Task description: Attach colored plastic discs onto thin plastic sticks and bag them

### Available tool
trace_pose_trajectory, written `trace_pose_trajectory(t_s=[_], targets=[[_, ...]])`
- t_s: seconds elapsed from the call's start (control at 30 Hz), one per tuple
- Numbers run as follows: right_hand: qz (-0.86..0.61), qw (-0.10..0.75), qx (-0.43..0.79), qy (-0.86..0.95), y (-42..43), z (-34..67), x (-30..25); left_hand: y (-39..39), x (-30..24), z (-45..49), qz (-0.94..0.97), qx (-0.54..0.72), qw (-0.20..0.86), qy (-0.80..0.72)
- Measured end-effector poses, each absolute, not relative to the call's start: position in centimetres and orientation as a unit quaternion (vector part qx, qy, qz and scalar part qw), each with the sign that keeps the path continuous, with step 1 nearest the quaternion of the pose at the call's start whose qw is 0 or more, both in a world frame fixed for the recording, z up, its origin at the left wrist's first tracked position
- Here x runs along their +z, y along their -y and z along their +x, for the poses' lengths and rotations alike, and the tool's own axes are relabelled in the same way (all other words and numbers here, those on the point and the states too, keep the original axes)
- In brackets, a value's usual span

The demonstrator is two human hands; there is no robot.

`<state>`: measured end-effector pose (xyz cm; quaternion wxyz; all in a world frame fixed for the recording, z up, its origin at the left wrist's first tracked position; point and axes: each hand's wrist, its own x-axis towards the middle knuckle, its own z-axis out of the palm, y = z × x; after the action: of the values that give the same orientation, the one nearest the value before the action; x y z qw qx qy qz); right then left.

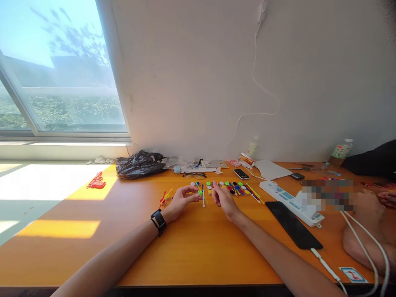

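Observation:
My left hand [183,201], with a dark watch on its wrist, pinches a small plastic arrow spinner [201,192] by its green round centre. A white double-ended arrow [203,199] stands out beside its fingertips, with blue and yellow arrow parts close by. My right hand [225,201] is a little to the right, its fingers curled and thumb against them. What it holds, if anything, is hidden. Just beyond it lie coloured round discs [232,185] and loose long plastic arrows [253,194]. Left of my left hand rests a red and yellow arrow piece [165,199] on the table.
Eyeglasses [194,175], a black plastic bag [140,164] and a dark handheld device [241,173] lie toward the wall. A red toy gun [97,180] is at left. To the right are a power strip [291,202], a charging phone [293,225] and another person's arm [361,235].

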<state>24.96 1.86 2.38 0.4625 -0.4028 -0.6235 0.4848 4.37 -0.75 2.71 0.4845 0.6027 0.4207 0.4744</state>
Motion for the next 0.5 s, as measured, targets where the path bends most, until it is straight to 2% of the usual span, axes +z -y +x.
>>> trace_pose_trajectory(t_s=[0.5], targets=[[-0.382, 0.467, 0.448, 0.660, -2.4, 24.7, 1.1, 0.3, 1.9, 4.2, 0.606, 0.484, 0.523, -0.353]])
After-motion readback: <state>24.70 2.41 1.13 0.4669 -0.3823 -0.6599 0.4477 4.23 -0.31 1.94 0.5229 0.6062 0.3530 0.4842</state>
